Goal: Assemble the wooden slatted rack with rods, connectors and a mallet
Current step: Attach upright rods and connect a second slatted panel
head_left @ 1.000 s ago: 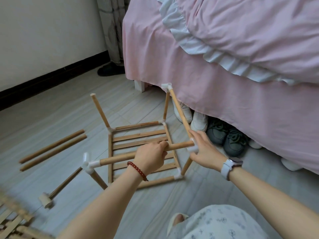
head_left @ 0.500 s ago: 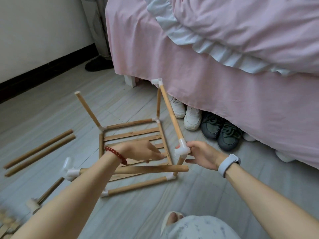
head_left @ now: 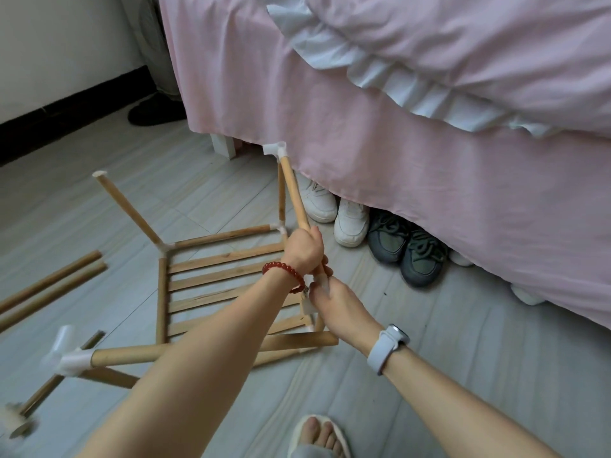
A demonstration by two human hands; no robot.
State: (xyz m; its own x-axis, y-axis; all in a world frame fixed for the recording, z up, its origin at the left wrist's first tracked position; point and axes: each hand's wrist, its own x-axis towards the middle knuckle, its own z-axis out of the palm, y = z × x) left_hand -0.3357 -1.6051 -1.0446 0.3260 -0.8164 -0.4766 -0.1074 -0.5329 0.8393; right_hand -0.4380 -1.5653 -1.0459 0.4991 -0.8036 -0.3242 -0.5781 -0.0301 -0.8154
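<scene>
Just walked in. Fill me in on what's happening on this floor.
A person is building a slatted wooden rack on the grey plank floor beside a pink-skirted bed. The left hand grips a slanted wooden rod, and the right hand holds the white plastic connector at its lower end. A wooden rod with a white corner connector hangs unjoined. Two spare wooden rods and a mallet lie left.

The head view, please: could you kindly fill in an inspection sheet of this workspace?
Surface: pale plank floor.
Job's things: slatted rack lying flat, upright rod at its far-left corner; angled rod capped by white connector; two loose rods; mallet on the floor.
Clutter: shoes under the bed.
Grippers: left hand grips the angled rod; right hand holds the joint below.
Cables: nothing seen.
Surroundings: pink bed, wall.
</scene>
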